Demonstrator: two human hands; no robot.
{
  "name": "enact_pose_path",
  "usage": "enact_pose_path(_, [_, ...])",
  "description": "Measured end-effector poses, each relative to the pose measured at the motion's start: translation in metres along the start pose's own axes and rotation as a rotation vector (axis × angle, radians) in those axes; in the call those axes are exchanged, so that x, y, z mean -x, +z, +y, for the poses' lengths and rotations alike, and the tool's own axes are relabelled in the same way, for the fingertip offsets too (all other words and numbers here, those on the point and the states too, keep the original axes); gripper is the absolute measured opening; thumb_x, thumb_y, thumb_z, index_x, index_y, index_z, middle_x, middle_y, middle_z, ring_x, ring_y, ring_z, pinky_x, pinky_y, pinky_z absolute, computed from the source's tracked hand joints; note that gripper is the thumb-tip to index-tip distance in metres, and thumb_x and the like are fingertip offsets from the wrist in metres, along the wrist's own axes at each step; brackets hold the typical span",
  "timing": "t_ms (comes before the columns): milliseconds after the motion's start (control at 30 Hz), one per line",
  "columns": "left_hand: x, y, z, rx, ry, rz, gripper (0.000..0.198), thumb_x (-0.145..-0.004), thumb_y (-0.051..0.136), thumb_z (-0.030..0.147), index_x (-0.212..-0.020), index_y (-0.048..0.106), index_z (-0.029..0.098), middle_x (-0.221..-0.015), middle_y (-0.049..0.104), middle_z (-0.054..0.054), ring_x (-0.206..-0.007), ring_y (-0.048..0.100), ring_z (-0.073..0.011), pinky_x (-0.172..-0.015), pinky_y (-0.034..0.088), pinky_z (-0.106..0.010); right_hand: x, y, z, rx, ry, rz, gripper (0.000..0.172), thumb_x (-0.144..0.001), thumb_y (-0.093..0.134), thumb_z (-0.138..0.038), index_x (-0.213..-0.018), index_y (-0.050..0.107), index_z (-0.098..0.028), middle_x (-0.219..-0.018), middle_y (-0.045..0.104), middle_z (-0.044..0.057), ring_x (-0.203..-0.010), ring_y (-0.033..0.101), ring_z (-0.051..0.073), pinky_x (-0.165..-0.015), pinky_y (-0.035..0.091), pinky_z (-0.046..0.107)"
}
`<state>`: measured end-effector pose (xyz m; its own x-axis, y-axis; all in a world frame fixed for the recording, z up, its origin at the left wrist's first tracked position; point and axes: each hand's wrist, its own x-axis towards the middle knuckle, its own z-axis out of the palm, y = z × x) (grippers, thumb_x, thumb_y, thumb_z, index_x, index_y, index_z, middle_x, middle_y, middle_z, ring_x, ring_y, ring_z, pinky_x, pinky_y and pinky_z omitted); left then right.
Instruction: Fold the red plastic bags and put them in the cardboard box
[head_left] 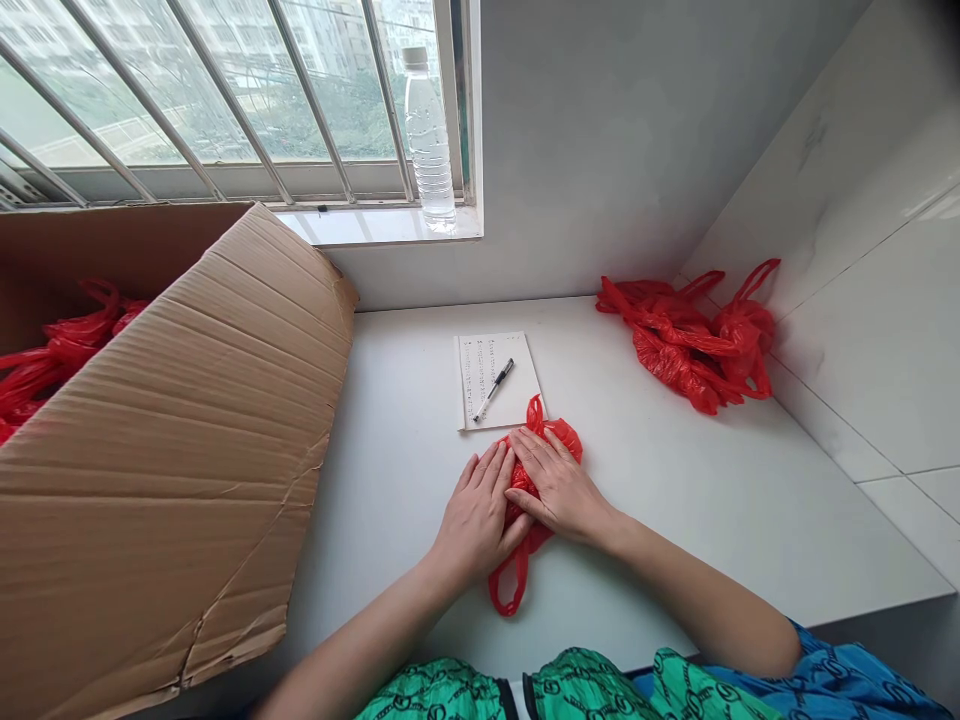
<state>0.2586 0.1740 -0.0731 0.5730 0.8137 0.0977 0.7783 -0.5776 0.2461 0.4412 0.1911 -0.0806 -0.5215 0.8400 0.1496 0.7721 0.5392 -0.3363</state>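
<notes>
A crumpled red plastic bag [517, 575] lies on the white table, one handle loop toward me and a smaller loop at its far side. My left hand [480, 510] rests flat on the bag's left part, fingers stretched forward. On its right part lies my right hand [559, 480], also flat, with its fingers extended. The two hands almost meet over the middle, and the bag's red film shows between them. Just beyond the bag is a notebook page [517, 350] with written columns, and a black and clear pen [493, 390] lies across it.
At the left stands a large open cardboard box [187, 450] with red plastic bags [67, 345] inside. Another heap of red bags [690, 335] sits at the table's back right, against the tiled wall. A clear water bottle [431, 150] stands on the sill of the barred window.
</notes>
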Motion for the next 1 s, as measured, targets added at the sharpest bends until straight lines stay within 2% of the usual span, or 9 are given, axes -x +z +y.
enact_pose_path(700, [-0.0014, -0.0026, 0.0008, -0.001, -0.006, -0.016, 0.075, -0.090, 0.051, 0.039, -0.153, 0.022, 0.010, -0.159, 0.023, -0.013, -0.148, 0.021, -0.0260, -0.121, 0.023, -0.047, 0.0010, 0.0005, -0.0006, 0.013, 0.012, 0.009, 0.074, -0.098, 0.031, -0.058, -0.153, 0.025, -0.009, -0.156, 0.033, 0.013, -0.147, 0.025, 0.024, -0.123, 0.019, 0.047])
enact_pose_path(1000, [-0.0004, -0.0010, 0.0001, 0.023, 0.007, 0.020, 0.075, -0.090, 0.051, 0.038, -0.153, 0.021, 0.012, -0.158, 0.026, -0.014, -0.148, 0.023, -0.0269, -0.120, 0.024, -0.048, 0.0011, 0.0005, 0.0003, 0.005, 0.006, 0.009, 0.073, -0.099, 0.031, -0.057, -0.153, 0.025, -0.009, -0.156, 0.033, 0.013, -0.147, 0.025, 0.024, -0.122, 0.019, 0.048])
